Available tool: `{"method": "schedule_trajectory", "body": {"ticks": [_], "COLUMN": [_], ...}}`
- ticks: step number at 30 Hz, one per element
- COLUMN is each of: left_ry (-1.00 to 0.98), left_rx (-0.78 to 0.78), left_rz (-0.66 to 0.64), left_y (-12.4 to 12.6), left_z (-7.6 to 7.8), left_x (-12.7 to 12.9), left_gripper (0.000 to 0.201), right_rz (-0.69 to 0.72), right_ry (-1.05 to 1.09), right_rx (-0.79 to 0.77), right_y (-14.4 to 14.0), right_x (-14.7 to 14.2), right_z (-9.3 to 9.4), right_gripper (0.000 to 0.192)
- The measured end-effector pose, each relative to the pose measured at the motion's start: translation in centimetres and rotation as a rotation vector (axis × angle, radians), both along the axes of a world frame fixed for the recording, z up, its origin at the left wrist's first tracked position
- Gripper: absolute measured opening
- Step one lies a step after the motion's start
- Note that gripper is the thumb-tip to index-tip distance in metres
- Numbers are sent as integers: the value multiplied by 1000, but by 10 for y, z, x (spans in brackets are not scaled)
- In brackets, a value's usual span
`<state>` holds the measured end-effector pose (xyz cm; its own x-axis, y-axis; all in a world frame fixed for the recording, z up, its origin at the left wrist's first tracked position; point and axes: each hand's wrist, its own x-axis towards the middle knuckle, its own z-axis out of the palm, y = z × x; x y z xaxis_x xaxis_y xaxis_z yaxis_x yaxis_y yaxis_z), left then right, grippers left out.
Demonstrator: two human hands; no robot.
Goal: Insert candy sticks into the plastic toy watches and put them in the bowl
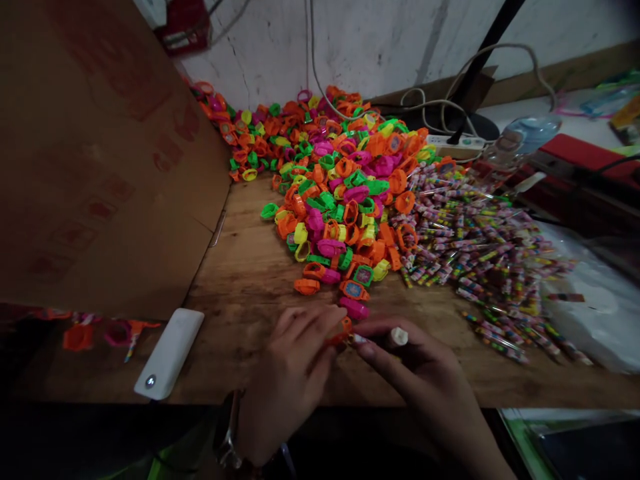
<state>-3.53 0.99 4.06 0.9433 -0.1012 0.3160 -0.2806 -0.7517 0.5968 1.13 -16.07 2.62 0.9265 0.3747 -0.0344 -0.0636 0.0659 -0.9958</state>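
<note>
My left hand [293,373] pinches a small orange plastic toy watch [343,331] at the near edge of the wooden table [240,287]. My right hand [425,380] meets it from the right, holding a thin wrapped candy stick [385,339] whose end touches the orange piece. Just beyond my fingers lies a big heap of toy watches [335,180] in orange, green, pink and yellow. To the right of that heap spreads a pile of wrapped candy sticks [480,260].
A brown cardboard box [100,153] stands at the left, with a white flat device [167,353] lying before it. Cables, a power strip [457,141], a red case [580,167] and a clear plastic bag [595,307] crowd the right side. A white wall backs the table.
</note>
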Motion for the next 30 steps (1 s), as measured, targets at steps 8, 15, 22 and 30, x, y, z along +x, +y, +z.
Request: {"method": "schedule_trajectory", "body": {"ticks": [8, 15, 22, 30], "left_ry": [-42, -38, -49, -107], "left_rx": [185, 281, 291, 361], "left_rz": [-10, -73, -56, 60], "left_y": [-5, -1, 7, 15], "left_z": [-5, -13, -22, -48], "left_x": [-3, -11, -22, -35], "left_gripper": [42, 48, 43, 39], "right_rz": [-82, 13, -35, -171], "right_ry": [-188, -102, -43, -76], "right_rx": [-249, -252, -211, -231], "right_y": [-1, 5, 14, 39], "right_x": [-3, -14, -30, -50], "right_z": [-5, -13, -25, -85], "right_gripper": [11, 26, 27, 35]}}
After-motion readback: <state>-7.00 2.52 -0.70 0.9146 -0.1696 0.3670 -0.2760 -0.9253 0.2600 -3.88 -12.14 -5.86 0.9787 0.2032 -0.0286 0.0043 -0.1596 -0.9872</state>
